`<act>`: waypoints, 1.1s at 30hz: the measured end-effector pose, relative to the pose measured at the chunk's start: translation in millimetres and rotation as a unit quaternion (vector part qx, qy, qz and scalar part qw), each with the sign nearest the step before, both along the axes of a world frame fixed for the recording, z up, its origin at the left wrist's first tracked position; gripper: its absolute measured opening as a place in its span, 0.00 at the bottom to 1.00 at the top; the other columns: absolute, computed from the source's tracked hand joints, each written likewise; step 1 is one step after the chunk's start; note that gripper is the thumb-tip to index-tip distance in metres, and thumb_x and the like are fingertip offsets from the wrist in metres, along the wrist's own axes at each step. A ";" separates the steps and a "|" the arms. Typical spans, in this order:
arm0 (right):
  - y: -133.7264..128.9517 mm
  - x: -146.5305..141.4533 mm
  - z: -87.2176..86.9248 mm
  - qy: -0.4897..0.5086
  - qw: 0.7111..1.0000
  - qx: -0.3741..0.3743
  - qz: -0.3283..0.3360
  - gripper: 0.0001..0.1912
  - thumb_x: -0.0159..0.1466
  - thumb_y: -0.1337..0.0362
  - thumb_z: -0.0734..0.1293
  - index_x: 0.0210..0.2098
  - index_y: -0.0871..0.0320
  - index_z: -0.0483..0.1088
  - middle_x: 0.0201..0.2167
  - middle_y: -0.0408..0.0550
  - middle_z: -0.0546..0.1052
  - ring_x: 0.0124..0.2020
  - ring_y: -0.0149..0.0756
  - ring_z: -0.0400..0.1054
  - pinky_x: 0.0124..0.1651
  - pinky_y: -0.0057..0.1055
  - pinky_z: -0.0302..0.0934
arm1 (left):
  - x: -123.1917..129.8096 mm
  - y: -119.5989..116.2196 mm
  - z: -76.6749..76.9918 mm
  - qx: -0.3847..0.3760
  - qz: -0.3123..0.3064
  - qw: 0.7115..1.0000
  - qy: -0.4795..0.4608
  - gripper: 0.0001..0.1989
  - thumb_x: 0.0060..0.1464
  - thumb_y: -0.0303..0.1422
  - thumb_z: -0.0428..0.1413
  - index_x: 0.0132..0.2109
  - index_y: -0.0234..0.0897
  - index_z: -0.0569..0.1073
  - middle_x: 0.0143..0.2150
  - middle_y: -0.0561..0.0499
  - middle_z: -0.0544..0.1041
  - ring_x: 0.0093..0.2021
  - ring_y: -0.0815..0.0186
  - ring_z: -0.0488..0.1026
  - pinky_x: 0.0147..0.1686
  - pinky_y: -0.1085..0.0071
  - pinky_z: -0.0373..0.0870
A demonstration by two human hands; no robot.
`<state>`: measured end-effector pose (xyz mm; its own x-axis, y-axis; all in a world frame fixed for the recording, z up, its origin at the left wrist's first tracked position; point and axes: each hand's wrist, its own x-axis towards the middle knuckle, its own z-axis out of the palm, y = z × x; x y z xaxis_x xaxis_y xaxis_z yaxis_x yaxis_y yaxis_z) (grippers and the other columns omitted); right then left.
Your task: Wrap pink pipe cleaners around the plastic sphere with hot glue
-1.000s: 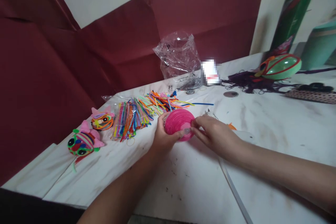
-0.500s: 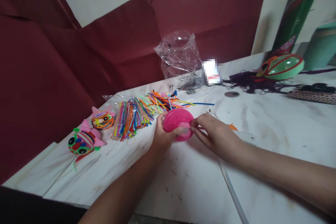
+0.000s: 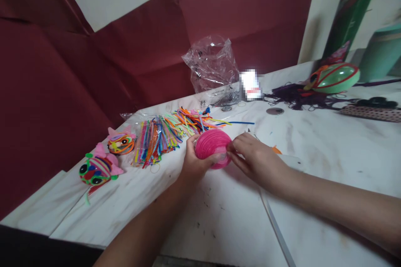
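Note:
My left hand [image 3: 198,159] is closed around a bright pink ball [image 3: 213,142] covered in ridged rings like wound pipe cleaner, its thumb pressed on the near face. At the ball's right side my right hand [image 3: 250,154] pinches with thumb and forefinger. What lies in that pinch is mostly hidden; half a second ago a thin pink strand showed there. Beyond the ball lies a clear bag with a bundle of many-coloured pipe cleaners [image 3: 158,139], some loose ends spilling rightward.
Two decorated fish-like crafts, one pink-finned [image 3: 97,169] and one orange-striped [image 3: 122,142], sit at left. Behind stand a crumpled clear bag [image 3: 213,64] and a blurred white item [image 3: 250,85]. A green balloon-like craft [image 3: 336,78] rests on purple threads [image 3: 291,94]. A grey strip [image 3: 277,229] crosses the table.
The hands and ball stay almost in place. My right fingers sit slightly closer against the ball, and the pink strand between them shows less. The whole view has shifted slightly.

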<state>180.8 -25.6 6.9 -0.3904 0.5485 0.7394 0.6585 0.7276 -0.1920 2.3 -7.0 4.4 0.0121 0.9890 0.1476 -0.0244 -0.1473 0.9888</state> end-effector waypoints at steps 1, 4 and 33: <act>0.0 -0.1 -0.2 -0.005 1.000 0.003 0.002 0.11 0.65 0.69 0.58 0.28 0.60 0.67 0.26 0.53 0.72 0.31 0.41 0.62 0.34 0.37 0.61 | -0.7 0.7 -0.5 -0.003 0.002 1.000 -0.002 0.43 0.28 0.38 0.70 0.52 0.39 0.60 0.47 0.45 0.72 0.42 0.59 0.72 0.41 0.65 0.69; 0.0 -0.1 -0.5 -0.020 1.000 0.011 0.010 0.11 0.65 0.70 0.58 0.28 0.61 0.68 0.26 0.54 0.72 0.31 0.41 0.62 0.34 0.37 0.61 | -1.6 2.3 -1.7 -0.009 0.002 1.000 -0.014 0.39 0.29 0.39 0.69 0.49 0.40 0.61 0.44 0.47 0.72 0.38 0.63 0.72 0.38 0.66 0.69; 2.1 4.9 4.5 -0.014 0.999 -0.009 0.046 0.10 0.65 0.72 0.58 0.29 0.59 0.67 0.27 0.53 0.72 0.32 0.40 0.65 0.33 0.34 0.62 | 1.2 -0.6 -1.3 -0.051 -0.008 0.998 0.027 0.41 0.28 0.35 0.70 0.52 0.39 0.64 0.44 0.46 0.73 0.39 0.60 0.73 0.37 0.67 0.70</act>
